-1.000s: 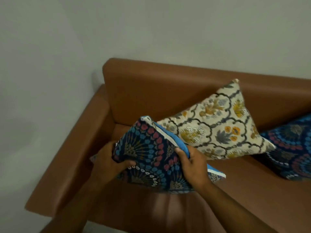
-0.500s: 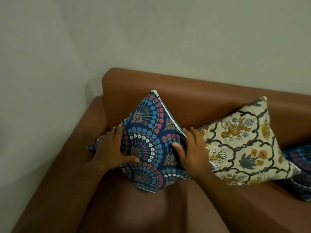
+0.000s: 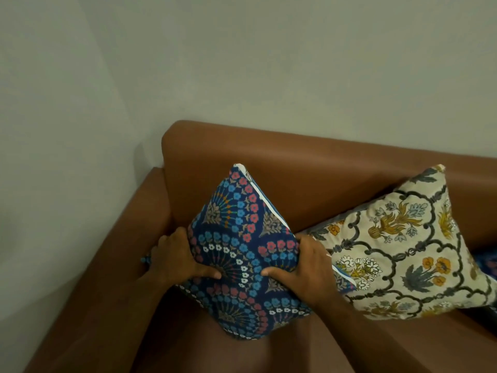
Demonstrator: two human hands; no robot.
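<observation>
On the brown sofa (image 3: 309, 170), your left hand (image 3: 174, 258) and right hand (image 3: 304, 270) grip the blue cushion (image 3: 242, 238). It stands on a corner, touching the cream cushion (image 3: 403, 251).

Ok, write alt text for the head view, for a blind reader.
The left hand and right hand grip a blue flowered cushion by its sides, stood on one corner at the end of a brown sofa. A cream floral cushion leans on the backrest beside it.

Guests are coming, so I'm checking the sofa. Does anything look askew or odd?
Yes: the blue cushion, held by the left hand and right hand, stands on one corner on the sofa, with its white zip edge showing.
</observation>
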